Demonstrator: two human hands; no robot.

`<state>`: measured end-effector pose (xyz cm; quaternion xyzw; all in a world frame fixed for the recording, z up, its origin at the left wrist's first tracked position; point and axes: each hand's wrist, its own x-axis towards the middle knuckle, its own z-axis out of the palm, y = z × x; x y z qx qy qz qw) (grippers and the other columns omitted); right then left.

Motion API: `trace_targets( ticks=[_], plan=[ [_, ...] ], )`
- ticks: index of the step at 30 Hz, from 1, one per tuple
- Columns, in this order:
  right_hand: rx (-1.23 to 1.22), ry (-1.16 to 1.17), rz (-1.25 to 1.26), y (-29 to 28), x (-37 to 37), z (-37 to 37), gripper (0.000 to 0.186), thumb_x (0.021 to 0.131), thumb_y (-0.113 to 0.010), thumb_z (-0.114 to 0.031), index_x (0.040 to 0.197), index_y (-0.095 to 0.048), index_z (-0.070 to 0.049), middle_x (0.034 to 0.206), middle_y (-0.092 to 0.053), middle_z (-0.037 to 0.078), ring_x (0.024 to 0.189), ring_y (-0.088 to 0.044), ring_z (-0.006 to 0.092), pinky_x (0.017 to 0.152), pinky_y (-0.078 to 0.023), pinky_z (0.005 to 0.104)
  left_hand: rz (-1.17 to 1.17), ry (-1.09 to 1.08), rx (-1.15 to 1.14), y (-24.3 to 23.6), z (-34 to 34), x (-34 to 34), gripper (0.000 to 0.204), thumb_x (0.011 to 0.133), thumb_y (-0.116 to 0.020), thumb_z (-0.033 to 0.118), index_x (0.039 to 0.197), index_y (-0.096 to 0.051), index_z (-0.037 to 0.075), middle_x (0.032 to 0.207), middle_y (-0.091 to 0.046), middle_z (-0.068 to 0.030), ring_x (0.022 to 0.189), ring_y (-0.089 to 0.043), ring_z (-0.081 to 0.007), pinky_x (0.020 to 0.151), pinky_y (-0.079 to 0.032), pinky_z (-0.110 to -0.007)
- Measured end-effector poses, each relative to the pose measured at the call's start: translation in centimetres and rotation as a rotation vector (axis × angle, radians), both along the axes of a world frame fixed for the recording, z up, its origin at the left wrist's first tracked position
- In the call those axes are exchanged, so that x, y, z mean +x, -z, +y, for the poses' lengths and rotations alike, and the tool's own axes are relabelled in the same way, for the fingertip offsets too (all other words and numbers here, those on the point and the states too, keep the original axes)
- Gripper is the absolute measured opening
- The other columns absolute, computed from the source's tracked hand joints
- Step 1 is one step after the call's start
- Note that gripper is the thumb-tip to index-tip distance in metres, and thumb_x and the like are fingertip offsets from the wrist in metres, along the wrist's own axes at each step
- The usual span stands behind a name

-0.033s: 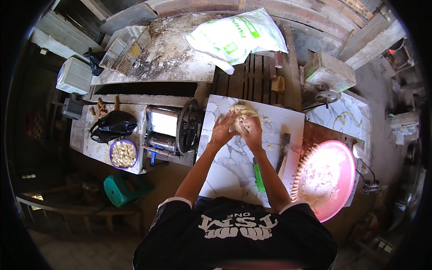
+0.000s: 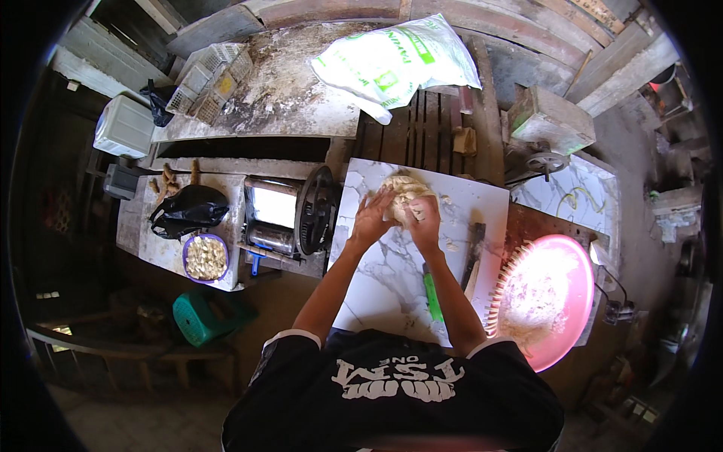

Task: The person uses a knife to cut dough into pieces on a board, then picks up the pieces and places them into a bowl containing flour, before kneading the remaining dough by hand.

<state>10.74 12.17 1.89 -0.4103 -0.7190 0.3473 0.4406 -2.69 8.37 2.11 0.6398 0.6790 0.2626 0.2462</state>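
Note:
A lump of pale dough [image 2: 407, 183] lies near the far edge of a white marble-patterned board [image 2: 376, 290]. My left hand [image 2: 371, 220] is cupped against its left side, fingers bent over it. On the opposite side my right hand [image 2: 425, 220] grips the dough, its fingertips partly hidden. Small scraps of dough [image 2: 452, 245] are stuck to the board beside my right hand. A green-handled tool [image 2: 432, 297] lies by my right forearm, partly covered by it. Further right rests a long dark flat tool [image 2: 474, 252].
A pink basin [image 2: 568, 301] stands at the board's right. On the left are a hand-cranked roller machine [image 2: 273, 207], a purple-rimmed bowl of pale pieces [image 2: 205, 258] and a black plastic bag [image 2: 192, 211]. A white-green sack [image 2: 399, 64] lies beyond. A green stool [image 2: 199, 320] stands lower left.
My right hand has shifted slightly on the dough, its fingers turning a little. My left hand stays in place.

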Motion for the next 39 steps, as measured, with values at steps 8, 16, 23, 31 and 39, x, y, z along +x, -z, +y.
trace_targets(
  ticks=[8,16,23,31,39],
  plan=[
    [0.069,0.219,-0.059,-1.5,3.0,2.0,0.032,0.073,-0.060,-0.011,0.101,-0.047,-0.002,0.091,-0.051,0.015,0.081,-0.050,0.0284,0.076,-0.039,0.0332,-0.018,0.093,-0.046,-0.7,0.1,-0.9,0.095,0.051,-0.075,0.034,0.127,-0.024,0.007,0.129,-0.030,-0.0150,0.123,-0.023,-0.0305,0.099,-0.015,-0.047],
    [-0.197,-0.127,-0.492,-0.8,-0.9,4.6,0.038,0.068,-0.063,-0.018,0.102,-0.051,-0.005,0.102,-0.053,0.016,0.090,-0.050,0.0319,0.082,-0.037,0.0430,0.014,-0.004,0.034,-0.6,2.4,0.9,0.118,0.042,-0.079,0.039,0.131,-0.010,0.003,0.132,-0.019,-0.0212,0.125,-0.013,-0.0340,0.101,-0.011,-0.044],
    [-0.255,-0.200,-0.599,-0.5,-1.7,4.1,0.041,0.064,-0.065,-0.013,0.102,-0.052,-0.001,0.097,-0.052,0.019,0.093,-0.049,0.0321,0.080,-0.040,0.0366,-0.064,-0.013,0.012,-0.9,1.1,1.1,0.115,0.042,-0.079,0.036,0.131,-0.012,0.003,0.132,-0.019,-0.0218,0.124,-0.014,-0.0343,0.101,-0.010,-0.044],
    [-0.132,-0.106,-0.522,-0.7,-1.5,2.1,0.036,0.060,-0.063,-0.006,0.094,-0.052,0.001,0.088,-0.051,0.018,0.083,-0.048,0.0351,0.073,-0.040,0.0397,0.050,-0.062,0.025,-0.7,0.1,1.5,0.100,0.044,-0.077,0.040,0.124,-0.030,0.004,0.129,-0.024,-0.0225,0.123,-0.017,-0.0354,0.100,-0.010,-0.045],
    [0.006,0.000,-0.321,-1.5,-1.3,0.3,0.031,0.061,-0.063,-0.005,0.089,-0.052,0.000,0.084,-0.050,0.017,0.079,-0.048,0.0334,0.069,-0.040,0.0389,0.063,-0.067,0.002,-0.6,-0.1,1.2,0.093,0.045,-0.075,0.040,0.122,-0.035,0.007,0.128,-0.028,-0.0216,0.123,-0.019,-0.0343,0.101,-0.010,-0.045]
  ],
)
